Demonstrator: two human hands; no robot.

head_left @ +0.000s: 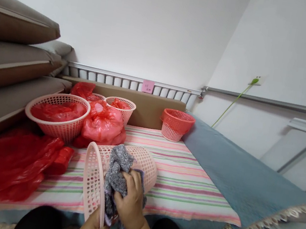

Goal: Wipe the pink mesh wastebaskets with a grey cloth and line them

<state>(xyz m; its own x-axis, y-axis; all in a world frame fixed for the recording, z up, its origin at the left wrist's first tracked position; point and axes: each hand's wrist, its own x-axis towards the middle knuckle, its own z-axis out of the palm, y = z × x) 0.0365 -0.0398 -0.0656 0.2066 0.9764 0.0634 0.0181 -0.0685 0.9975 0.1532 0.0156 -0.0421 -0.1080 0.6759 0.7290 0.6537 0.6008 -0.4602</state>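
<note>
A pale pink perforated plastic basket (145,163) lies tipped on its side at the front of the striped cloth, its mouth facing left. My left hand (94,227) grips the basket's rim from below, fingers partly hidden. Pressed against the basket's outer wall is a grey speckled cloth (118,165) with purple edging. My right hand (132,200) is closed on that cloth, fingers bent into its folds. Part of the cloth hangs down between my two hands.
Behind stand a wide pink basket (55,126) and a smaller one (129,116), both with red plastic inside. Filled red bags (103,124) sit between them. Loose red bags (8,165) lie left. A red-and-pink basket stack (176,124) stands back right; cushions (11,53) rise left.
</note>
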